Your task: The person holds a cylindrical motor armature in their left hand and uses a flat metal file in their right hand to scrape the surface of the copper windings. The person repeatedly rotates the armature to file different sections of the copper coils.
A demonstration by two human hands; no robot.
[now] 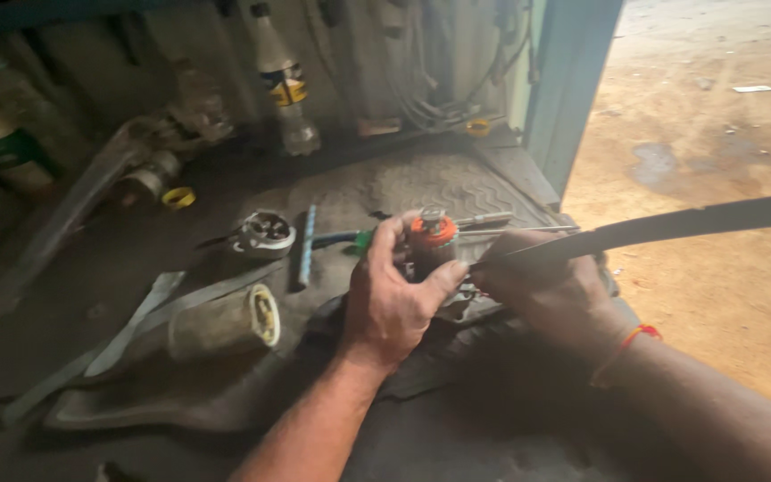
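Observation:
My left hand (pixel 394 299) grips a small cylindrical motor part (pixel 430 241) with an orange collar and a metal top, holding it upright over the dark mat (pixel 421 178). My right hand (pixel 542 286) holds one end of a long, flat dark strip (pixel 689 223) that runs off to the right edge. The strip's near end meets the part at my left thumb. A red thread band circles my right wrist.
A grimy metal cylinder housing (pixel 225 323) lies at the left. A round metal end cap (pixel 263 235), a blue-handled tool (pixel 307 245) and a green-handled screwdriver (pixel 421 230) lie behind. Plastic bottles (pixel 283 85) and hanging wires stand at the back. Sandy ground lies right.

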